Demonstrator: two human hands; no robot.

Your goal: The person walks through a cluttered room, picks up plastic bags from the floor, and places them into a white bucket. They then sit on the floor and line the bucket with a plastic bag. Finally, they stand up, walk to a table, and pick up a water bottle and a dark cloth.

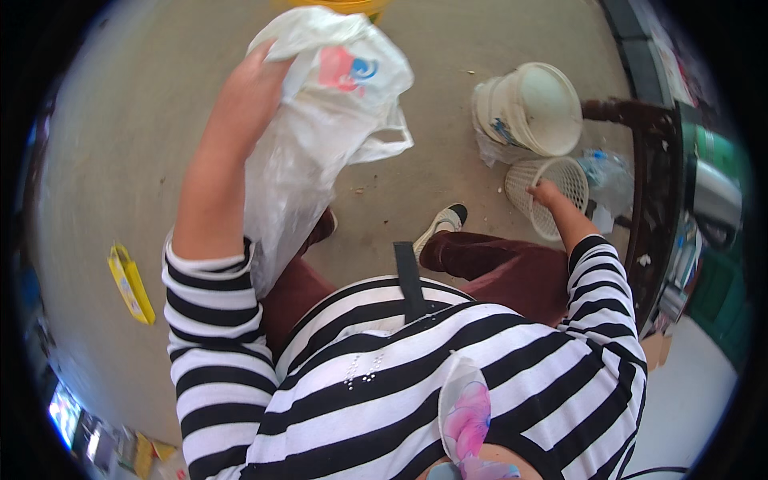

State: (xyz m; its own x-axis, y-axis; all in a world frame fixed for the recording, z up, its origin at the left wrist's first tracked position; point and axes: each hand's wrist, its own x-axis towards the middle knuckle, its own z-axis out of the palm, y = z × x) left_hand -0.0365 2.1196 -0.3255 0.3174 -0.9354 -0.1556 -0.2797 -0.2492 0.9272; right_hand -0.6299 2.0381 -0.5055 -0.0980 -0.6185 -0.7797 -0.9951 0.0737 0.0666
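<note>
My left hand (pixel 258 90) is raised out in front and grips a white plastic bag (pixel 336 126) near its upper end. The bag bears a pink and blue print, hangs crumpled down past my forearm, and has a handle loop sticking out on its right side. What the bag contains, if anything, cannot be seen. Down at the right, my right hand (pixel 543 193) holds the rim of a white lattice plastic wastebasket (pixel 521 185). This basket is tilted, with its mouth turned towards me.
Just beyond the basket stands a white plastic bucket (pixel 504 114). Clear plastic (pixel 612 180) lies beside dark wooden furniture (pixel 648 210) on the right. A yellow bag (pixel 131 285) is on the concrete floor (pixel 108 180) at left. Part of a yellow container (pixel 354 6) shows at the top.
</note>
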